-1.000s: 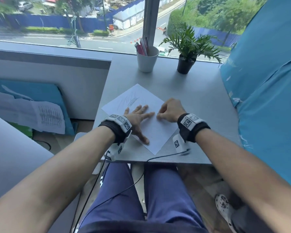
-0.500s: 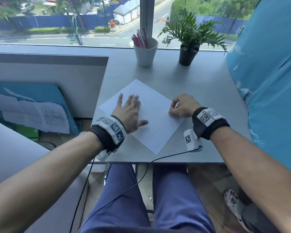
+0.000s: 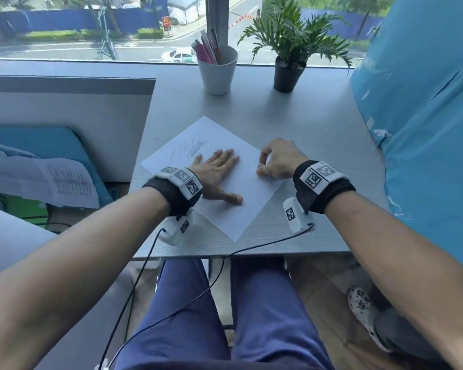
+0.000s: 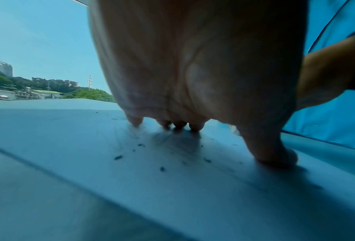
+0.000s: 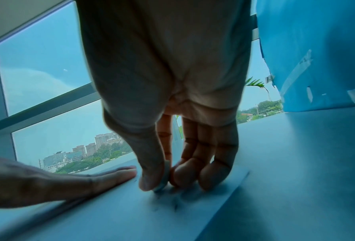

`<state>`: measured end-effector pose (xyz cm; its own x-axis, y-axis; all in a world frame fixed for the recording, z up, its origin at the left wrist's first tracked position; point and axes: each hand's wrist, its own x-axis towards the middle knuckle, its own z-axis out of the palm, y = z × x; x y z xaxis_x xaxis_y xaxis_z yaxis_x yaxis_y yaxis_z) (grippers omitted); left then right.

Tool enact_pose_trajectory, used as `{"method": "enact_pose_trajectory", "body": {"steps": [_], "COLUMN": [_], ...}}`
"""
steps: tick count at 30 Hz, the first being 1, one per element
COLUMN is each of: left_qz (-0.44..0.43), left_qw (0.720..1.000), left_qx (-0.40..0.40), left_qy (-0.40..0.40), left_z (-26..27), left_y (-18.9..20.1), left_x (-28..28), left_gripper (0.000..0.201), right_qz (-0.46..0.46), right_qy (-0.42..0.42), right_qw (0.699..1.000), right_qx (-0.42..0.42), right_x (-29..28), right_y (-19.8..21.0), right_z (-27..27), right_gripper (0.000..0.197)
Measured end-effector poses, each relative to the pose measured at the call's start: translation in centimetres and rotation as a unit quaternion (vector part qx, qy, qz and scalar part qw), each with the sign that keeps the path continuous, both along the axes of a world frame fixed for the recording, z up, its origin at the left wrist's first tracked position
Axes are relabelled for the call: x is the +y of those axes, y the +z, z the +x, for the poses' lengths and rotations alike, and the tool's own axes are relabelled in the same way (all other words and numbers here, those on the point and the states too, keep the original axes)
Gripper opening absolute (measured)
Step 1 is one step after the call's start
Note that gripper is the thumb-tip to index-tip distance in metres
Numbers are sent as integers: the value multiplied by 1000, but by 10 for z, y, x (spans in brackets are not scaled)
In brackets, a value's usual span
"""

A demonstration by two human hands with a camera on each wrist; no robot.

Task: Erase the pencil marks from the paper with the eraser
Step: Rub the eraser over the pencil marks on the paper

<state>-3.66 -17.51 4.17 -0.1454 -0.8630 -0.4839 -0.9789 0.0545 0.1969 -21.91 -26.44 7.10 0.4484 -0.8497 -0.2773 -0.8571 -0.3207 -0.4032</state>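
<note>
Both your hands rest on the paper (image 3: 233, 209), which lies turned at an angle on the grey table (image 3: 305, 124). Your left hand (image 3: 217, 173) presses flat, fingers straight and spread, just below the pencil marks (image 3: 191, 149). Your right hand (image 3: 277, 162) pinches the eraser (image 5: 166, 177) between thumb and curled fingers, its tip touching the sheet near the right edge.

Both bare forearms wear black wristbands (image 3: 329, 193) carrying white tag-printed camera blocks (image 3: 296, 214) (thin black cables (image 3: 134, 287) trailing), above blue trousers (image 3: 267, 316).
</note>
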Motion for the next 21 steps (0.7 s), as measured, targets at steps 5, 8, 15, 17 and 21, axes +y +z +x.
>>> {"method": "enact_pose_trajectory", "body": {"steps": [5, 8, 15, 17, 21], "left_qz": [25, 45, 54, 50, 42], "left_qw": [999, 997, 996, 997, 996], "left_qx": [-14, -23, -24, -21, -13], "left_qy": [39, 52, 61, 62, 76], "left_z": [-5, -6, -11, -11, -12], "left_y": [10, 15, 17, 14, 9], "left_x": [-15, -20, -24, -25, -28], "left_gripper": [132, 136, 141, 143, 149], "right_qz": [0, -56, -30, -24, -73], "right_qy": [-13, -24, 61, 22, -37], "right_qw": [1000, 997, 997, 997, 994], "right_qx": [-28, -49, -44, -64, -70], "right_x": [-10, -12, 17, 0, -9], "right_y": [11, 8, -9, -2, -2], "right_z": [14, 26, 34, 25, 24], "right_gripper": [13, 11, 11, 12, 7]}}
